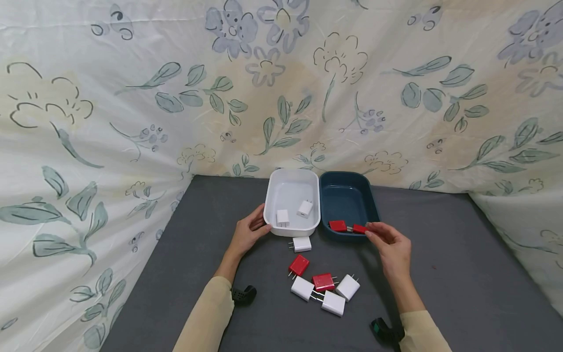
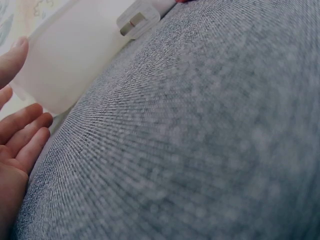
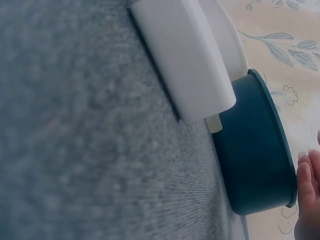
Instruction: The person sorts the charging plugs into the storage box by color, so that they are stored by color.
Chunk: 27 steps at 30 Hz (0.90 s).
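Observation:
My left hand (image 1: pixel 248 233) rests at the front left corner of a white plastic bin (image 1: pixel 292 175), thumb by the corner and fingers along the side. Two white charger plugs lie inside that bin. At the front right of the dark blue bin (image 1: pixel 349 177), my right hand (image 1: pixel 393 248) pinches a red charger plug (image 1: pixel 359 228) just inside the rim. Another red charger plug (image 1: pixel 337 226) lies beside it. In the right wrist view, the blue bin's wall (image 3: pixel 257 150) stands next to my fingers, and the red plug is hidden.
A white charger plug (image 1: pixel 301 244) lies just in front of the white bin. Nearer on the grey table (image 1: pixel 440 274) are two red plugs, one red plug (image 1: pixel 299 265) farther left, and several white plugs (image 1: pixel 333 303). A flowered cloth (image 1: pixel 281 98) hangs behind the bins.

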Motion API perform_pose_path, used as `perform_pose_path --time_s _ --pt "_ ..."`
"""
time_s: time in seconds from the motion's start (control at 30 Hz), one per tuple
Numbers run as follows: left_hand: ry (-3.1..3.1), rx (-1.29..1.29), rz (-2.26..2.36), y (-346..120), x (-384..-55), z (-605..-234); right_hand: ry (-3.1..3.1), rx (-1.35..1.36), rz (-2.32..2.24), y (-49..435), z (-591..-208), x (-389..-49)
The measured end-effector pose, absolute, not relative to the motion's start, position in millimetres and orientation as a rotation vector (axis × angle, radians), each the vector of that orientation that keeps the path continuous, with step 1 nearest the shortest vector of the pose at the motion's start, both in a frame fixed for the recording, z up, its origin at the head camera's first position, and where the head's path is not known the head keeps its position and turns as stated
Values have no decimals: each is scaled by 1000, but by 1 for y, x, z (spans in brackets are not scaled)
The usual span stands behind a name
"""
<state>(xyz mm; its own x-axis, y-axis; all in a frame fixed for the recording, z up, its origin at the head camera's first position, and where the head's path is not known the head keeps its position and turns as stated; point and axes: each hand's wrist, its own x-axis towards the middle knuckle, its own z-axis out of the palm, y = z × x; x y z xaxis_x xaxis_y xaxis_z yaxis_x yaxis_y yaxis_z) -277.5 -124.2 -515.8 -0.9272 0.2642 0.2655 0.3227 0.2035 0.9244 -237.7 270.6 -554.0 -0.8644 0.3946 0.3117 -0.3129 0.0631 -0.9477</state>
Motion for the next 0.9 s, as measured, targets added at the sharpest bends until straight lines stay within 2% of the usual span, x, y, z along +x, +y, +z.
perform_pose_path --time_s 0.07,0.3,0.63,0.9 --pt "-2405 -565 -1854 -124 -280 -520 -1834 -70 1869 272 -557 -237" --pt "-2393 -562 -1856 -124 -279 -521 -1873 -179 1924 250 -507 -206" --pt "-2409 -566 -1826 -123 -277 -517 -1864 113 1931 260 -524 -207" --pt "-2421 -567 -1841 -123 -276 -514 -2085 77 1835 259 -517 -199"
